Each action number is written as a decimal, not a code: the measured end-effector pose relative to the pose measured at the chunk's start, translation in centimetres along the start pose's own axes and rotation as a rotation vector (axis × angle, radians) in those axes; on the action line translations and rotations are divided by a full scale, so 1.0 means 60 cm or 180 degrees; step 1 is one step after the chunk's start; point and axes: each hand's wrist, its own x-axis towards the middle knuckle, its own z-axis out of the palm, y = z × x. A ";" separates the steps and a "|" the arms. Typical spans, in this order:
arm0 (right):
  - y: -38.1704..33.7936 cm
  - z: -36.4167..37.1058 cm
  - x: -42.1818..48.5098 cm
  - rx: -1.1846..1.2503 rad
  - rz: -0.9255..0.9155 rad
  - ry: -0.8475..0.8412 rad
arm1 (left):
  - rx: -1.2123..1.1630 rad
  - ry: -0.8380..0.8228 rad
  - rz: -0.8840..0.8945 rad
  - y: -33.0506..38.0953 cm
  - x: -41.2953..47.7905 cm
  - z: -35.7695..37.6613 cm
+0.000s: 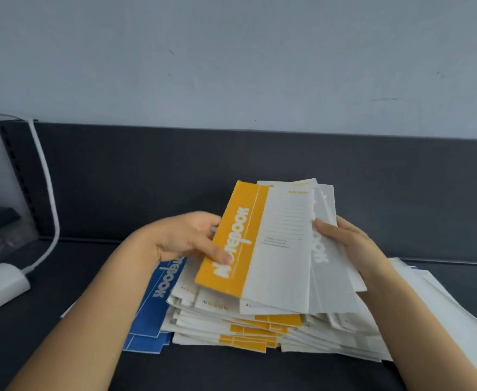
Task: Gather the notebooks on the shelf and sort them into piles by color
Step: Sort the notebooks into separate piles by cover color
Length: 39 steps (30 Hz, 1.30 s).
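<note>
Both hands hold a small bundle of notebooks above the dark shelf (260, 371). My left hand (186, 241) grips the left edge of the top yellow-and-white notebook (260, 244), thumb on its yellow band. My right hand (347, 246) grips the right side of the bundle, thumb on a grey-and-white notebook (323, 249) fanned out beneath the yellow one. Below lies an untidy pile of yellow-and-white notebooks (248, 328). A blue pile (155, 309) sits just left of it, partly hidden by my left forearm.
More white-covered notebooks (440, 300) spread to the right of the pile, under my right forearm. A white power strip (0, 286) with its white cable (47, 193) lies at the far left. A dark back panel (260, 159) rises behind the shelf.
</note>
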 end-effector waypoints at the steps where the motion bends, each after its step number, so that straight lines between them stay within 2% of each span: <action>1: -0.001 -0.005 0.001 0.0007 0.0007 -0.0014 | -0.0190 0.0175 0.0100 -0.003 -0.003 -0.008; 6: -0.012 -0.027 0.002 0.0175 0.0091 -0.0260 | -0.1400 0.1341 0.0991 -0.010 -0.022 -0.050; 9: -0.017 -0.033 -0.002 0.0144 0.0174 -0.0319 | -0.2195 0.1863 0.0963 -0.015 -0.027 -0.056; 11: -0.018 -0.041 -0.002 0.0013 0.0206 -0.0344 | -0.1734 0.2188 0.0535 -0.016 -0.023 -0.049; 13: -0.018 -0.049 0.001 -0.0140 0.0198 -0.0363 | -0.0572 0.2459 0.0058 -0.019 -0.013 -0.041; 15: -0.023 -0.056 -0.001 -0.0421 0.0270 -0.0330 | 0.0258 0.2329 -0.0208 -0.020 -0.005 -0.033; 16: -0.027 -0.060 -0.003 -0.0554 0.0310 -0.0274 | 0.0368 0.2140 -0.0302 -0.020 -0.002 -0.032; 20: -0.039 -0.086 -0.006 -0.0683 0.0607 -0.0196 | -0.0133 0.0964 -0.0537 -0.027 -0.006 -0.039; 22: -0.042 -0.099 -0.006 -0.0638 0.0639 -0.0086 | -0.0364 0.0573 -0.0479 -0.030 -0.011 -0.045; 23: -0.042 -0.105 -0.007 -0.0632 0.0630 -0.0036 | -0.0465 0.0544 -0.0402 -0.031 -0.012 -0.048; 25: -0.046 -0.109 -0.008 -0.0541 0.0615 -0.0041 | -0.0562 0.0822 -0.0265 -0.030 -0.009 -0.052; 27: -0.056 -0.112 -0.016 -0.0436 0.0511 -0.0070 | -0.0374 0.1305 -0.0204 -0.028 -0.002 -0.056; 29: -0.063 -0.126 -0.021 -0.0270 0.0482 0.0037 | 0.0004 0.1540 -0.0119 -0.022 0.005 -0.058; 35: -0.065 -0.139 -0.034 0.0013 0.0578 0.0127 | 0.0908 0.1648 0.0525 0.034 0.067 -0.042; 39: -0.062 -0.111 -0.027 -0.0054 0.0640 0.0006 | 0.1653 0.1646 0.0624 0.036 0.123 -0.026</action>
